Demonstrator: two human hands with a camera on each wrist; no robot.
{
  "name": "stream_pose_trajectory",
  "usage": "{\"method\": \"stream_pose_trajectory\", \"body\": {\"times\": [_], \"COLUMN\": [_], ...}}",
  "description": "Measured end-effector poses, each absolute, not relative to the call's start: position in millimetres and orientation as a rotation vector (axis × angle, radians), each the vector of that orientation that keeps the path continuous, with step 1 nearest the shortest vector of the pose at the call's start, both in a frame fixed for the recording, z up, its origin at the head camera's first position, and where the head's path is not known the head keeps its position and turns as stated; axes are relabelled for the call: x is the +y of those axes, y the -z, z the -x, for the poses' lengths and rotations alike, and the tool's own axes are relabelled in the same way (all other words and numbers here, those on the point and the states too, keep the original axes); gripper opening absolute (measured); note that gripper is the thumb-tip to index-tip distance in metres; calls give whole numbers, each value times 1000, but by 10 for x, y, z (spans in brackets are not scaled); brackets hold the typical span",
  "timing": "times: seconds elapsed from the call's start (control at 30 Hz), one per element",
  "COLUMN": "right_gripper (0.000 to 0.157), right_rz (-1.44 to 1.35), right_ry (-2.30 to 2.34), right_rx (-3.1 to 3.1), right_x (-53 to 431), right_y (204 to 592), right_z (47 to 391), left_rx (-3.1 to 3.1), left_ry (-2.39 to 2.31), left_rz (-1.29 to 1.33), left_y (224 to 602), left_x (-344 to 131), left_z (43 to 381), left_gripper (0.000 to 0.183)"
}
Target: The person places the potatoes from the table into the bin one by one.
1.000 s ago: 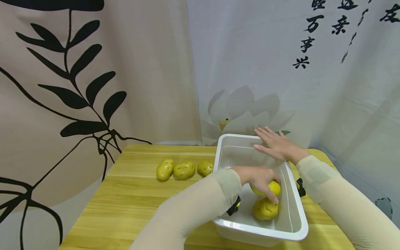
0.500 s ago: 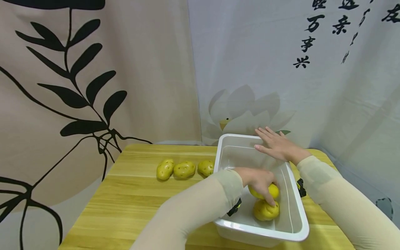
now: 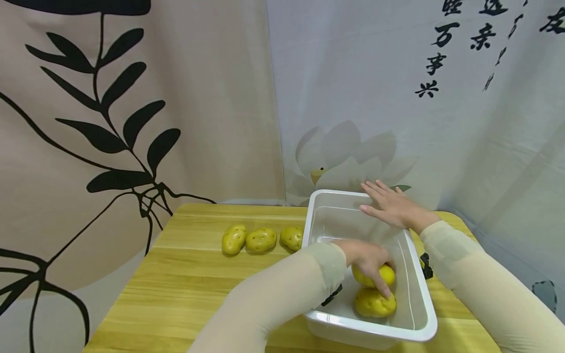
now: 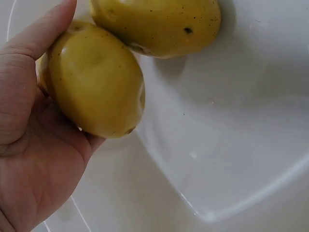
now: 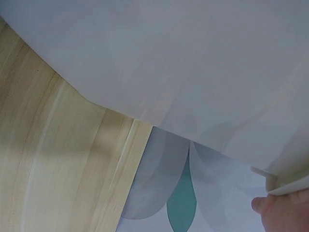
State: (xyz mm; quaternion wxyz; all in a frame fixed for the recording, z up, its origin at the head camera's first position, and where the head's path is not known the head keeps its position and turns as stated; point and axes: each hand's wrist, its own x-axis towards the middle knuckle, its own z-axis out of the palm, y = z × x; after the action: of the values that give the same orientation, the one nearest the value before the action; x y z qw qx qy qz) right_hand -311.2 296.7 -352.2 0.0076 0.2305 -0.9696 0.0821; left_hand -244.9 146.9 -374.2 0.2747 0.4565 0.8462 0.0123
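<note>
The potatoes [image 4: 96,79] are speckled yellow, tub [image 3: 337,221] white, table [image 3: 194,289] yellow wood-grain, left curtain [image 3: 220,98] beige with black leaves.

printed cloth [image 3: 220,108] behind wooden table [image 3: 176,279]

I see cream cloth on the left sleeve [image 3: 273,296] and right sleeve [image 3: 485,284], greyish-green cuffs [image 3: 328,261], black fittings [image 3: 425,266] beside them.

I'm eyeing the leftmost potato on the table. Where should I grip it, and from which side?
Probably pinch the leftmost potato by its two ends, thumb near and fingers far, coming from above and slightly left. Its long axis runs mostly away from you and both ends are exposed, while the next potato sits close on its right, leaving little finger room there.
</note>
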Motion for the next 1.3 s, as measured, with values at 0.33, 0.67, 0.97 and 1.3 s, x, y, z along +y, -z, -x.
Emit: {"method": "stream_pose_trajectory", "body": {"times": [0.33, 0.67, 0.97, 1.3], "right_gripper": [72, 72, 74, 74], "right_rz": [-720, -715, -720, -710], "right_ry": [-264, -269, -263, -258], "right_rx": [-3042, -3048, -3066, -3068], "right_x": [2964, 2956, 2960, 2960], "right_y": [3521, 3514, 3522, 3527], "right_z": [3108, 3098, 3107, 3125], "left_rx": [2222, 2199, 2144, 2068], "left_ry": [-80, -137, -250, -395], "left_rz": [-1215, -1198, -1243, -1287], "left_y": [3723, 3716, 3700, 3608], "left_x": [1481, 1479, 1453, 1411], "left_z": [2410, 2407, 2444, 2499], "left_gripper": [53, 49, 42, 33]}}
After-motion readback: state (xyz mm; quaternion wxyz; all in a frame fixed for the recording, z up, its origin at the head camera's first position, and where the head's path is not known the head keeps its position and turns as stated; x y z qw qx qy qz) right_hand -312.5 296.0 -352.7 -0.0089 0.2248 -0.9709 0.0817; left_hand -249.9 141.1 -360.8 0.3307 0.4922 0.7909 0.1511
